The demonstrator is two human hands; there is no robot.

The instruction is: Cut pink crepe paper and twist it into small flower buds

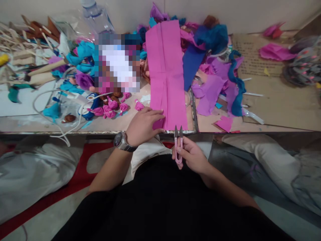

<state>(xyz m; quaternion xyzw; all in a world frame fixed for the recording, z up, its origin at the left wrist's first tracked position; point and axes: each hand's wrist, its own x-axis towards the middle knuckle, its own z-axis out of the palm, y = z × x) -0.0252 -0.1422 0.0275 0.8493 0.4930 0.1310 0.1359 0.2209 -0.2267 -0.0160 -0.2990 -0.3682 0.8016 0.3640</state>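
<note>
Since the pink paper point(173, 77) looks light and tearable, its edges suit gripping; the half-open left hand point(144, 122) touches it, the right hand point(193, 152) clasps snips point(176, 144).

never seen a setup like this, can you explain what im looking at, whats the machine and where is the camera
There is no machine here: these are a person's two bare hands. The single picture comes from a camera worn on the head, looking forward and down, so the wearer's black top fills the bottom. The left hand, with a wristwatch at its wrist, rests on the near end of a long pink sheet. The right hand holds small snips, blades apart. On the worktop lie small pink bundles to the left, and purple pieces and cardboard to the right.
</note>
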